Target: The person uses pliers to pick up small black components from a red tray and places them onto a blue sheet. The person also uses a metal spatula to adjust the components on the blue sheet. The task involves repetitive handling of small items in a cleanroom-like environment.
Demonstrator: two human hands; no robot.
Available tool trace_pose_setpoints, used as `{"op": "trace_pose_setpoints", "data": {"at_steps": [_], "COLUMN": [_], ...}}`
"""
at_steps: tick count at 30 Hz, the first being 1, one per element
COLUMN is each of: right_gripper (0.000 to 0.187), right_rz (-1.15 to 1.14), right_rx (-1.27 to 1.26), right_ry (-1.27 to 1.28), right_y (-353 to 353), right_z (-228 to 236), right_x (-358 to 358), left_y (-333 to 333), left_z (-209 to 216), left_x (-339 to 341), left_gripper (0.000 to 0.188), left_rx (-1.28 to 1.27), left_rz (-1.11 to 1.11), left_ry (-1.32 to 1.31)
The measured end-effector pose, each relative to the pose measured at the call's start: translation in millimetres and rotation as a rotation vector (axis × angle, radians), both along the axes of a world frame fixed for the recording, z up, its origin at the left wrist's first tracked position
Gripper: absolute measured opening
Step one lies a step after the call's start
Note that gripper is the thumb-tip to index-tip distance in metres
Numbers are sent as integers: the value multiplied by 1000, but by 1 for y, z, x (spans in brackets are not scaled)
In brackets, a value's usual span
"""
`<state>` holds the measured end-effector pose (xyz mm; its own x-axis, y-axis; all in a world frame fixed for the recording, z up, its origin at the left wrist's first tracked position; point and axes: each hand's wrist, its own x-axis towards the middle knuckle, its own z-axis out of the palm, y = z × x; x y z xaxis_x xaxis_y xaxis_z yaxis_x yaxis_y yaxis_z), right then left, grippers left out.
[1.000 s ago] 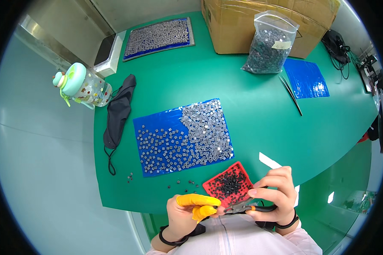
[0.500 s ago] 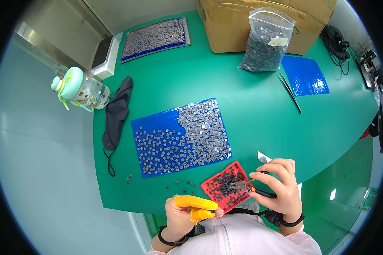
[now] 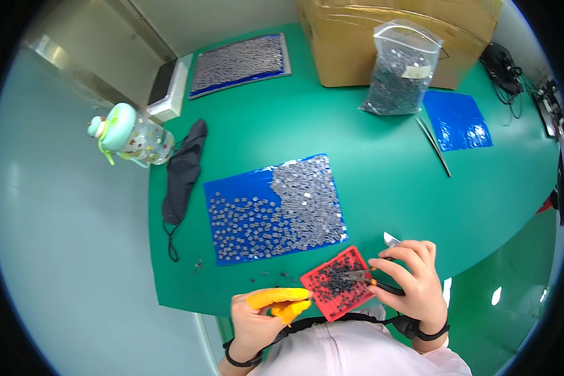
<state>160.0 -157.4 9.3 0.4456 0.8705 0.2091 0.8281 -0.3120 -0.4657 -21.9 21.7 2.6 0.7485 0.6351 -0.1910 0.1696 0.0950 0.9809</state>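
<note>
Yellow covers wrap the thumb and forefinger of my left hand, which is just left of a red tray. Those two fingers are pinched nearly together; whatever lies between their tips is too small to make out. Small black pieces fill much of the tray. My right hand grips pliers with black and orange handles, their metal jaws over the black pieces. Beyond the tray lies a blue sheet carrying many small grey square pieces, dense on the right and scattered on the left.
A few loose pieces dot the green table near the tray. Tweezers, another blue sheet, a filled zip bag and a cardboard box stand farther back. A bottle and dark pouch are left.
My left hand has drawn leftward from the tray's near corner; the dark speck at its fingertips no longer shows. My right hand keeps the pliers over the tray. The whole view has shifted slightly.
</note>
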Motion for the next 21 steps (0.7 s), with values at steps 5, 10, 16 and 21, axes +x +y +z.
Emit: {"op": "trace_pose_setpoints", "data": {"at_steps": [5, 10, 16, 21], "right_gripper": [39, 38, 37, 37], "right_rz": [53, 86, 95, 93], "right_rx": [24, 2, 18, 50], "right_ry": [85, 127, 144, 166], "right_y": [1, -2, -8, -13], "right_z": [-15, -20, -25, -29], "right_x": [7, 12, 14, 19], "left_y": [37, 56, 63, 62], "left_z": [22, 35, 3, -12], "left_x": [-22, 14, 50, 61], "left_gripper": [16, 23, 23, 22], "left_rx": [296, 710, 967, 1165], "left_rz": [93, -85, -174, -198], "left_ry": [317, 452, 375, 383]}}
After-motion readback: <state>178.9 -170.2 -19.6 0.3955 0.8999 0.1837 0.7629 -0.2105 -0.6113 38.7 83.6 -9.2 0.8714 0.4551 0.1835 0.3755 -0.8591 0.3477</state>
